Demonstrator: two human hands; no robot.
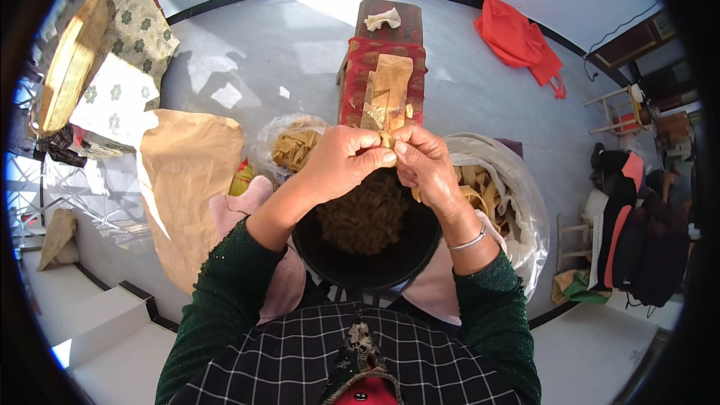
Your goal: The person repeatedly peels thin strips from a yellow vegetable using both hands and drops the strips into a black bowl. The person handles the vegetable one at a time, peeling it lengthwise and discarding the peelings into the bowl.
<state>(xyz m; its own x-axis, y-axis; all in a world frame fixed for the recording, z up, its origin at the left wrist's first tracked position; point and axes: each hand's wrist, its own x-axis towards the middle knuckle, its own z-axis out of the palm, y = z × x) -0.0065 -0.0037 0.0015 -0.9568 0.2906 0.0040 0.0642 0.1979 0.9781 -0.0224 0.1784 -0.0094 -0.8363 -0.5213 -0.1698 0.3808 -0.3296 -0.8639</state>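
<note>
My left hand (350, 158) and my right hand (426, 163) meet over the near end of a bench, pinching a small tan folded strip (387, 139) between thumbs and fingers. The strip's material I cannot tell. Under my hands, between my knees, a round black tub (365, 278) holds a heap of brown pieces (363, 214). Just beyond my fingers a light wooden board (394, 81) lies on red patterned cloth (354, 79) over the bench, with tan crumbs at its near end. A metal bangle (468, 238) circles my right wrist.
Clear plastic bags of tan strips flank the tub, a smaller left bag (295, 146) and a larger right bag (520, 219). Crumpled white tissue (382, 19) lies on the bench's dark far end (408, 11). Brown paper (191, 180) spreads left; a red bag (514, 36) lies far right.
</note>
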